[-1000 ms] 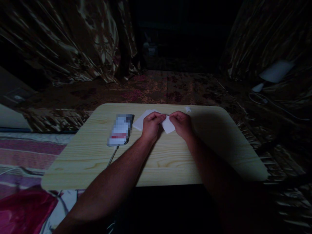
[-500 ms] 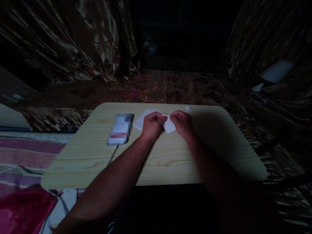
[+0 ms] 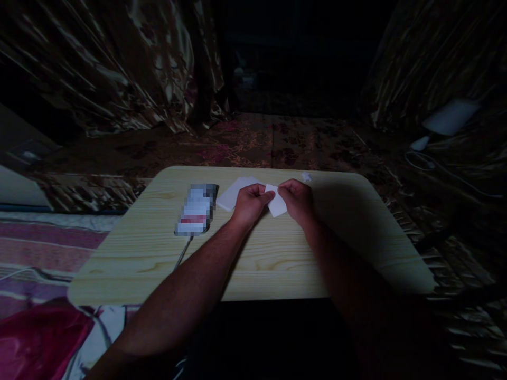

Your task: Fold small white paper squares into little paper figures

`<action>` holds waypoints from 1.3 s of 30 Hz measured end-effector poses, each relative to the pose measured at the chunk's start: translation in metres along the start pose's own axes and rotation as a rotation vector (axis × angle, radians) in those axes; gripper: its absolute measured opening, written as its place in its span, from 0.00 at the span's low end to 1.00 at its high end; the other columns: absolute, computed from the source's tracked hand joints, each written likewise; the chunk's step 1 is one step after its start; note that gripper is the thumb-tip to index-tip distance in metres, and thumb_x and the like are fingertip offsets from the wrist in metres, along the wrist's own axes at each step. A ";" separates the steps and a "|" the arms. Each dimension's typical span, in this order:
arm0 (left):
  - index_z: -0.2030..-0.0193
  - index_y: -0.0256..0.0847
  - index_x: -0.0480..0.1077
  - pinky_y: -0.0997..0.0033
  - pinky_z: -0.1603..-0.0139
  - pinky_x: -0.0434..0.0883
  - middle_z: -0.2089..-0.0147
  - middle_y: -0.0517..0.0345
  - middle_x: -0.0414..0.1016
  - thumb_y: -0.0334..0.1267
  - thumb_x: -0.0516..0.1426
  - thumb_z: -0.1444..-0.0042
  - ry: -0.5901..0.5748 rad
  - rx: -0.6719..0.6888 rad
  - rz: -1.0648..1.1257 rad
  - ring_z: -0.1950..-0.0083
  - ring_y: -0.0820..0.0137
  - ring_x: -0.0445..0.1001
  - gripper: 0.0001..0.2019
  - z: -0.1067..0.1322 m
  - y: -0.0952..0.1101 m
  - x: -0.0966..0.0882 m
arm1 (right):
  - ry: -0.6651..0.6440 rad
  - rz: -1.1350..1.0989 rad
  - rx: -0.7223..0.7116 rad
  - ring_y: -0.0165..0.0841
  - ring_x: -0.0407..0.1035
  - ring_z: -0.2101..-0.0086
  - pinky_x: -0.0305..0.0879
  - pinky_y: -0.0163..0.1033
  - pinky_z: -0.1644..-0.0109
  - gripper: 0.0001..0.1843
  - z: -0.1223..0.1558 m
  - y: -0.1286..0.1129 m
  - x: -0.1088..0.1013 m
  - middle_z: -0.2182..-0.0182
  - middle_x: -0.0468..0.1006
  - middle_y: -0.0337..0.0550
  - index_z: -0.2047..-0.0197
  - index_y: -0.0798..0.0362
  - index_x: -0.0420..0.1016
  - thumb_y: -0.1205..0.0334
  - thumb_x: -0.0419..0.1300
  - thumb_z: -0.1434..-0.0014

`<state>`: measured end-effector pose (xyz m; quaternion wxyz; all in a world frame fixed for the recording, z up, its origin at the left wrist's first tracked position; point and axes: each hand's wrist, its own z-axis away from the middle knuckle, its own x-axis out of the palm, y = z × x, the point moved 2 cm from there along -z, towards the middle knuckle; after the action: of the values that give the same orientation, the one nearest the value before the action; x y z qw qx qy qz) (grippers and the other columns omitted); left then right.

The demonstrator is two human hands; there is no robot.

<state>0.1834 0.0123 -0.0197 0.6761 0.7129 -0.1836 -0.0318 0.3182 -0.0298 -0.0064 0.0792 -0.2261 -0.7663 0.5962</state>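
Note:
Both my hands meet over the far middle of a light wooden table [image 3: 277, 264]. Between them is a small white piece of paper [image 3: 276, 202]. My left hand [image 3: 249, 203] pinches its left edge with thumb and fingers closed. My right hand [image 3: 297, 200] is curled on its right edge. A second white sheet [image 3: 232, 193] lies flat on the table just behind my left hand. A tiny white scrap [image 3: 306, 177] lies near the table's far edge, beyond my right hand.
A phone [image 3: 196, 210] lies on the table to the left of my hands, with a cable [image 3: 182, 253] running to the near edge. Dark patterned fabric surrounds the table. A red cloth [image 3: 39, 338] is at the lower left. White objects [image 3: 447, 119] sit at the far right.
My hands have hardly moved. The white paper between them has turned slightly, and more of its top edge shows above my left thumb.

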 end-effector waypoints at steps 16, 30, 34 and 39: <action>0.74 0.36 0.73 0.75 0.73 0.63 0.76 0.61 0.73 0.39 0.68 0.60 0.052 0.054 -0.001 0.77 0.77 0.66 0.11 0.001 0.003 -0.002 | -0.057 -0.013 0.007 0.29 0.65 0.78 0.59 0.33 0.76 0.08 -0.001 0.006 0.003 0.80 0.72 0.36 0.72 0.53 0.73 0.57 0.60 0.51; 0.76 0.37 0.74 0.74 0.70 0.64 0.74 0.59 0.75 0.35 0.63 0.58 0.052 0.102 -0.051 0.73 0.74 0.68 0.05 -0.002 0.005 -0.006 | -0.081 0.012 -0.020 0.28 0.64 0.78 0.57 0.32 0.76 0.06 0.003 0.002 0.002 0.81 0.71 0.34 0.73 0.54 0.74 0.60 0.60 0.52; 0.79 0.37 0.71 0.75 0.75 0.59 0.80 0.62 0.68 0.38 0.63 0.55 0.018 0.085 -0.099 0.77 0.76 0.63 0.09 -0.004 0.004 -0.009 | -0.080 0.031 -0.005 0.29 0.64 0.78 0.57 0.33 0.76 0.06 0.002 0.002 0.002 0.81 0.71 0.35 0.73 0.54 0.73 0.60 0.59 0.52; 0.75 0.36 0.74 0.74 0.71 0.63 0.74 0.59 0.74 0.36 0.62 0.54 0.006 0.131 -0.156 0.73 0.75 0.67 0.05 -0.005 0.003 -0.010 | -0.104 0.052 0.015 0.29 0.64 0.79 0.57 0.33 0.76 0.06 0.001 0.002 0.001 0.82 0.70 0.34 0.75 0.53 0.72 0.59 0.59 0.53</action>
<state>0.1750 0.0198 -0.0184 0.6239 0.7678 -0.1274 -0.0700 0.3173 -0.0299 -0.0092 0.0255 -0.2144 -0.7586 0.6148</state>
